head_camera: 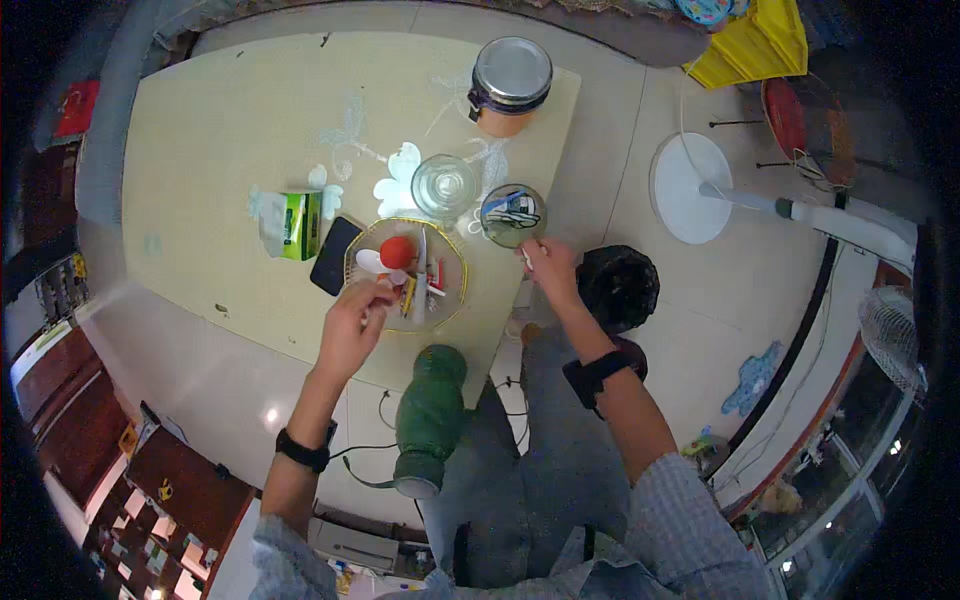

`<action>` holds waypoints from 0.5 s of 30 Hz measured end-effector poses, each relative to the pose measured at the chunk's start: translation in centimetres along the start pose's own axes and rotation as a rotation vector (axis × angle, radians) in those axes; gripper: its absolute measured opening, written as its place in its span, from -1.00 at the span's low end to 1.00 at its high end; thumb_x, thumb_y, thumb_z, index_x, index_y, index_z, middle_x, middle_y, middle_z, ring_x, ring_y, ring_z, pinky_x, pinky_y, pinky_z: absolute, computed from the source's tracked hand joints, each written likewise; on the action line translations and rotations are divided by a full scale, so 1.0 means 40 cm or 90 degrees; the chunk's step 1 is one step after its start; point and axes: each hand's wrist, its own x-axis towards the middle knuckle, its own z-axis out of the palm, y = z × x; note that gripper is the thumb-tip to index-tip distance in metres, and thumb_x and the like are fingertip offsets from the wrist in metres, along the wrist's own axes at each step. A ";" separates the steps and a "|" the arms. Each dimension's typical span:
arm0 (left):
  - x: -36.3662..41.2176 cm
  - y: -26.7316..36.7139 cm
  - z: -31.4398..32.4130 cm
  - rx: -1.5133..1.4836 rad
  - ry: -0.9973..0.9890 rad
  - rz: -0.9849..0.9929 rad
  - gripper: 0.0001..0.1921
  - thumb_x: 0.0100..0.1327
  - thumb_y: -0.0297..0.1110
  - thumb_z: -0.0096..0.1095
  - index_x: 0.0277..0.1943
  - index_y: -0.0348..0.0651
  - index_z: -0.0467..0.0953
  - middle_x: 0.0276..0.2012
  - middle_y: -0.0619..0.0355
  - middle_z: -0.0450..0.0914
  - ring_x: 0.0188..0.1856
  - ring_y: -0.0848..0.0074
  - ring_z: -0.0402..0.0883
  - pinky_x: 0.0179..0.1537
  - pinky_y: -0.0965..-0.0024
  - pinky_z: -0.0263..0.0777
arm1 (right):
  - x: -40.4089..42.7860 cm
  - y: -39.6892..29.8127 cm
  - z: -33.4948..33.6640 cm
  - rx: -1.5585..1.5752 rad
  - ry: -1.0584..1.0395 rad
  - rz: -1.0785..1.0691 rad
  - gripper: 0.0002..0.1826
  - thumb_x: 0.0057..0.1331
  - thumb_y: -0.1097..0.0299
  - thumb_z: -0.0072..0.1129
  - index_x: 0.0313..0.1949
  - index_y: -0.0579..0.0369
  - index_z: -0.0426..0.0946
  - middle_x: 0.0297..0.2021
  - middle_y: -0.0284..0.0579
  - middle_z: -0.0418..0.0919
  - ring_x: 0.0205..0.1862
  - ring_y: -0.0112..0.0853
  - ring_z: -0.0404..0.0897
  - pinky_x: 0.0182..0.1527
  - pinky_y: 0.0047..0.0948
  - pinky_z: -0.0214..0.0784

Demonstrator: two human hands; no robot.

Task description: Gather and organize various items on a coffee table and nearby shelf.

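Observation:
My left hand (349, 328) reaches over the near left rim of a clear tray with a gold edge (463, 289). Its fingers are curled beside the small items in the tray, and I cannot tell whether they grip one. In the tray lie a red ball-like object (397, 253), a white plastic spoon (371, 261), a knife-like item (423, 247) and several small pieces. Near the table's right edge, my right hand (555, 270) pinches a small white object (527, 259). Just beyond it stands a round glass container (514, 234) with a blue item and dark-framed glasses-like things inside.
Left of the tray are a black phone (335, 256) and a green tissue pack (301, 226). Behind it stand a glass jar (444, 186) and a lidded canister (512, 71). A green bottle-shaped object (431, 412) is at the near edge; a black-lined bin (619, 289) stands right.

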 end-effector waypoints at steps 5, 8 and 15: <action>0.218 0.122 0.135 0.255 -0.038 0.262 -0.70 0.11 -0.51 0.14 -0.05 -0.20 0.47 -0.16 0.02 0.48 -0.11 0.15 0.46 -0.08 0.21 0.37 | -0.020 -0.024 -0.001 0.012 -0.063 0.040 -0.65 0.21 0.13 0.09 -0.41 0.21 0.60 -0.60 -0.13 0.56 -0.61 -0.43 0.53 -0.49 -0.46 0.36; 0.299 0.151 0.202 0.334 -0.050 0.298 -0.66 0.09 -0.43 0.21 -0.03 -0.15 0.46 -0.20 0.06 0.44 -0.12 0.21 0.45 -0.09 0.21 0.35 | -0.006 0.002 -0.004 0.026 -0.093 -0.005 -0.53 0.22 -0.03 0.14 -0.33 0.24 0.57 -0.58 -0.03 0.57 -0.53 -0.31 0.58 -0.42 -0.35 0.39; 0.354 0.124 0.227 0.523 -0.060 0.330 -0.79 0.00 -0.40 0.27 -0.24 -0.11 0.56 -0.23 0.18 0.45 -0.13 0.34 0.44 -0.11 0.34 0.29 | -0.003 -0.021 -0.037 -0.054 0.112 -0.176 -0.55 0.26 -0.08 0.07 -0.28 0.12 0.54 -0.47 0.02 0.60 -0.42 -0.07 0.60 -0.34 -0.18 0.40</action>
